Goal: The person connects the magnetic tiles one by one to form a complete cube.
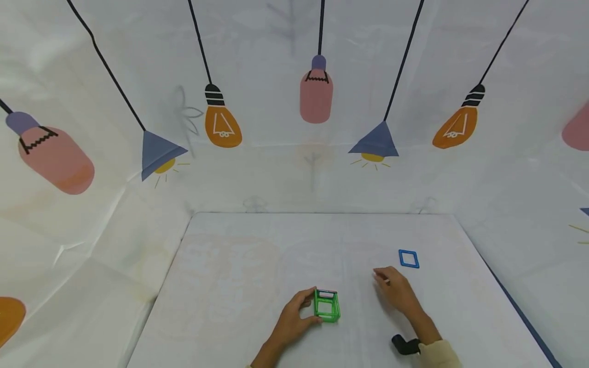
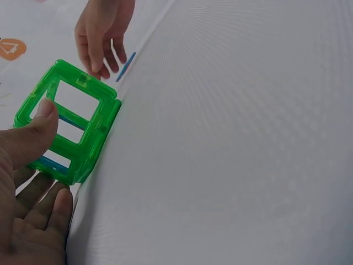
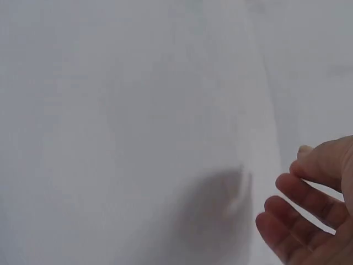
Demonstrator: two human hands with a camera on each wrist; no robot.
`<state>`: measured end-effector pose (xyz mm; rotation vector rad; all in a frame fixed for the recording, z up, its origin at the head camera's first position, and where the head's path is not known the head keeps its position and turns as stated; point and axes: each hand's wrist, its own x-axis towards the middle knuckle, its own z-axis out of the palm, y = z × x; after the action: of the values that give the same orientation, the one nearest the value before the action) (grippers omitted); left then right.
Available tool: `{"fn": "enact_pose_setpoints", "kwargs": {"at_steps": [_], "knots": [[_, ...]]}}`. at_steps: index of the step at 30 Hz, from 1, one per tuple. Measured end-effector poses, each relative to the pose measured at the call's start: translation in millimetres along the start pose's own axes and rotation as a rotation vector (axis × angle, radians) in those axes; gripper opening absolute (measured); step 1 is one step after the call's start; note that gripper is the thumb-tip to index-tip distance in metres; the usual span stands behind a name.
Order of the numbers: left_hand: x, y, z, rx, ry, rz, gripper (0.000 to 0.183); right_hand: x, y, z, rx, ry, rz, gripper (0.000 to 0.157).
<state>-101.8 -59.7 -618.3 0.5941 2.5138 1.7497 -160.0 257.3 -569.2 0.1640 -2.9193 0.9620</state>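
My left hand (image 1: 292, 319) grips a small box of green magnetic tiles (image 1: 324, 314) by its left side, thumb at the near end and fingers at the far end. In the left wrist view the thumb lies over a face of the green box (image 2: 69, 146); blue edges show through its windows. My right hand (image 1: 398, 290) hovers over the table, fingers loosely bent and holding nothing. The right wrist view also has this hand (image 3: 314, 215) bare, with its shadow beside it. Nearest to it lies a blue square magnetic tile (image 1: 409, 266), flat and apart from the fingers.
The white table (image 1: 230, 286) meets a white sheet wall (image 1: 276, 174) printed with hanging lamps at the back. A black strap-like object (image 1: 405, 345) sits at my right wrist, beside the beige sleeve (image 1: 440, 354).
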Motion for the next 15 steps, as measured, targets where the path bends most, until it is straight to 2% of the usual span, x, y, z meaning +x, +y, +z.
{"fn": "enact_pose_setpoints", "kwargs": {"at_steps": [3, 8, 12, 15], "knots": [[-0.4, -0.8, 0.3, -0.001, 0.004, 0.002, 0.077, 9.8, 21.8, -24.2, -0.083, 0.005, 0.014, 0.025], [-0.4, -1.3, 0.3, 0.029, 0.015, 0.039, 0.078, 26.3, 51.8, -54.5, -0.207, -0.064, 0.057, 0.035], [-1.0, -1.0, 0.4, 0.078, 0.029, 0.076, 0.077, 36.8, 68.9, -67.8, -0.263, -0.152, 0.07, 0.048], [-1.5, -0.8, 0.9, 0.099, 0.042, 0.092, 0.076, 43.6, 77.9, -71.7, -0.277, -0.224, 0.039, 0.058]]}}
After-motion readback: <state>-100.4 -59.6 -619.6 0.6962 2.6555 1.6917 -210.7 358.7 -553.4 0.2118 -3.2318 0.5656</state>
